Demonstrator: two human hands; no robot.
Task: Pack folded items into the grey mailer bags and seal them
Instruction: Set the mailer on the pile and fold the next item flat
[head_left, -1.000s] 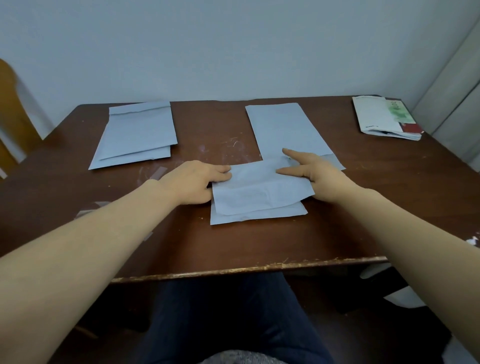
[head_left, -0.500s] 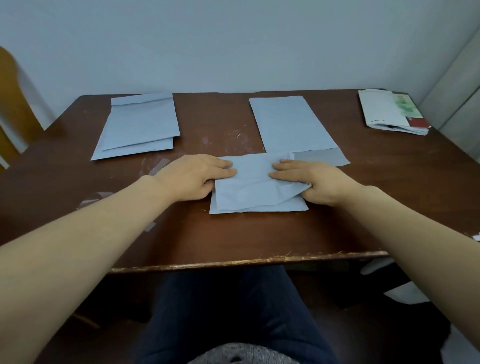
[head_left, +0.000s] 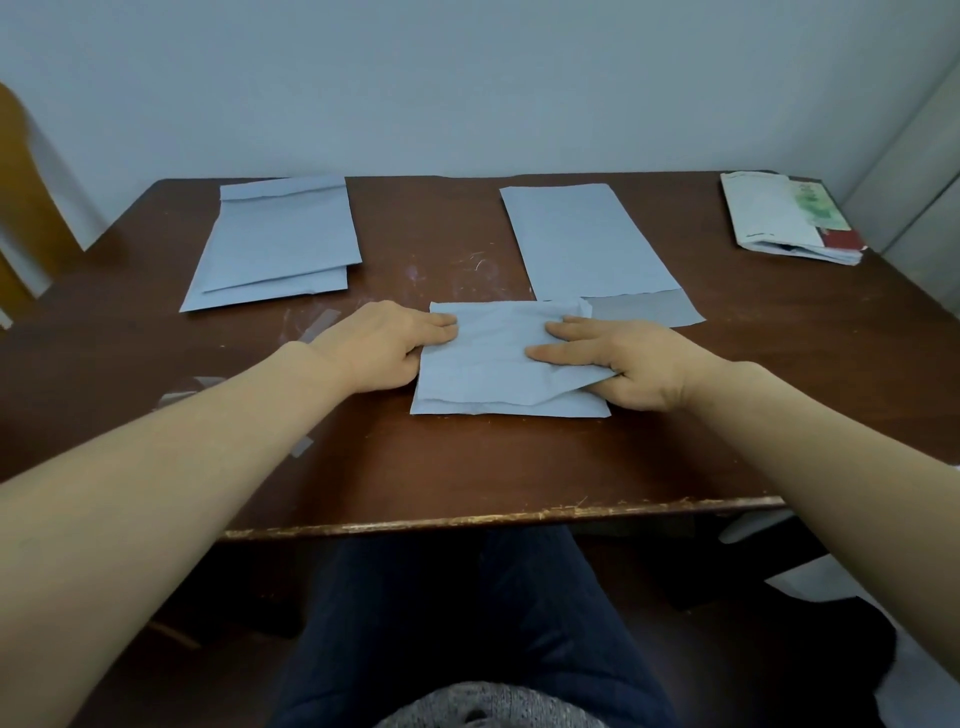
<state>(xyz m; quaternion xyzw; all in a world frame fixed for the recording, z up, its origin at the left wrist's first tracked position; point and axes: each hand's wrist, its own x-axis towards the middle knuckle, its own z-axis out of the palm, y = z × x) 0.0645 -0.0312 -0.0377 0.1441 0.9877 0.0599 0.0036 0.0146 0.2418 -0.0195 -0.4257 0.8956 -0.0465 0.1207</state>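
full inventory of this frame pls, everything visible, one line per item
folded mailer: 1, grey, table centre, between both hands
mailer stack: 2, grey, back left, overlapping
flat mailer: 1, grey, back centre-right
paper pile: 1, white with green and red, back right corner
tape strips: several, translucent, left part of the table
table: 1, dark brown, worn front edge
chair: 1, wooden, far left, partly out of frame
trousers: dark, below the table edge
left hand: 1, holds the folded mailer's left edge
right hand: 1, pinches the folded mailer's upper layer at its right side
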